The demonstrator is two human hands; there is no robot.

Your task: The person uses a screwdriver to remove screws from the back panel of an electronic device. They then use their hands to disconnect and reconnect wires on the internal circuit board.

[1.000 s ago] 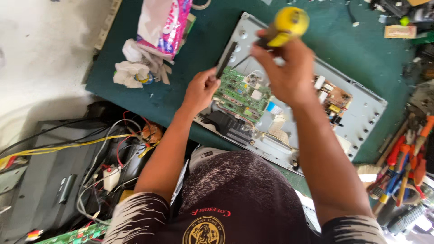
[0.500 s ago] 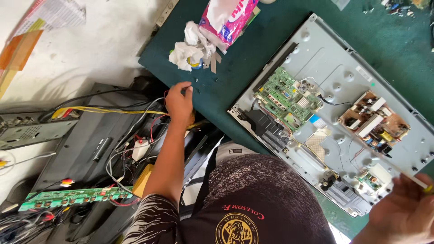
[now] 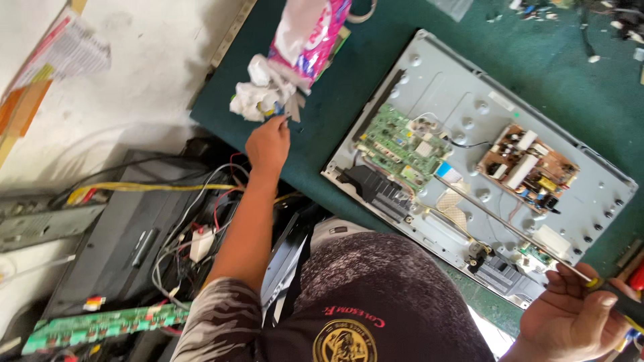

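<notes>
Left hand, fingers pressed together, touches crumpled tissue left of the panel. Right hand grips a screwdriver over the panel's lower edge. Risk: its unwatched tip may scrape the green board.
</notes>
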